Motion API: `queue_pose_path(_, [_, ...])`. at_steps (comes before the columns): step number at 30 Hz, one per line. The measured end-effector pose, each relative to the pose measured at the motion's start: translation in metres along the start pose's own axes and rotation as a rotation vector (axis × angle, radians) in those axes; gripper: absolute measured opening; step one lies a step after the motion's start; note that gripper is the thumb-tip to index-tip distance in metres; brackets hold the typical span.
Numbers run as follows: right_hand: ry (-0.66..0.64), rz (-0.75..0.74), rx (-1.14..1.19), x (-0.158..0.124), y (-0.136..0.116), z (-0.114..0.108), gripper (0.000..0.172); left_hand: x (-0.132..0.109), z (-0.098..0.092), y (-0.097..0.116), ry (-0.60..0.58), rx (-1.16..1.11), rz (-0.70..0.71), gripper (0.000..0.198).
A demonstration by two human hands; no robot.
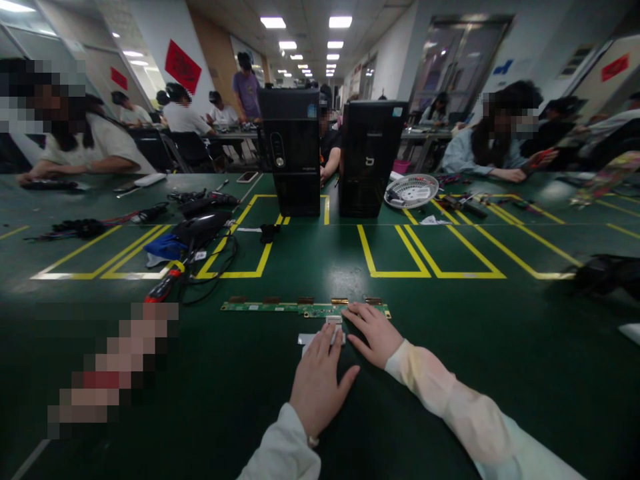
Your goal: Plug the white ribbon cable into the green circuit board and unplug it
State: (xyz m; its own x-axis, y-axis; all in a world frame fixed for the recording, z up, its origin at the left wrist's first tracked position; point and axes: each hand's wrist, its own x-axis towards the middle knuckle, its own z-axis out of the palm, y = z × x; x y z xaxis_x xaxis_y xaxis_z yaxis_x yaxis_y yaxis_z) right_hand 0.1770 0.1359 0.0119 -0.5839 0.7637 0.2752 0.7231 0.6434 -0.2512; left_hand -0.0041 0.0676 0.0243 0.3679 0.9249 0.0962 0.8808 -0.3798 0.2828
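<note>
Green PCB strip (305,308) — R hand (373,333) flat, fingers apart on it; L hand (317,380) flat, spread on white piece (306,339).

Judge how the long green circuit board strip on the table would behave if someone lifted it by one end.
The circuit board strip is long, narrow and thin, so it would probably flex and sag. It looks light for its length. The small tabs along its far edge seem fragile, so the right hand touching it should press gently.
</note>
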Motion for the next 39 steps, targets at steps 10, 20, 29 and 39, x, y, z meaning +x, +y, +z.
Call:
queue_pose_path(10, [-0.008, 0.003, 0.008, 0.0001, 0.0011, 0.0007, 0.047, 0.0003, 0.0017, 0.0022, 0.011, 0.005, -0.016, 0.063])
queue_pose_path(20, [0.011, 0.003, 0.015, -0.0003, 0.0019, 0.0014, 0.046, -0.0028, -0.0009, 0.0003, 0.018, 0.025, 0.003, 0.063])
queue_pose_path(29, [0.006, 0.007, 0.010, 0.0001, 0.0010, 0.0011, 0.047, -0.0011, 0.0067, -0.0008, 0.042, 0.025, 0.003, 0.065])
queue_pose_path(39, [0.002, 0.009, 0.004, -0.0005, 0.0020, 0.0020, 0.047, -0.0001, 0.0053, 0.0047, 0.051, 0.030, -0.018, 0.064])
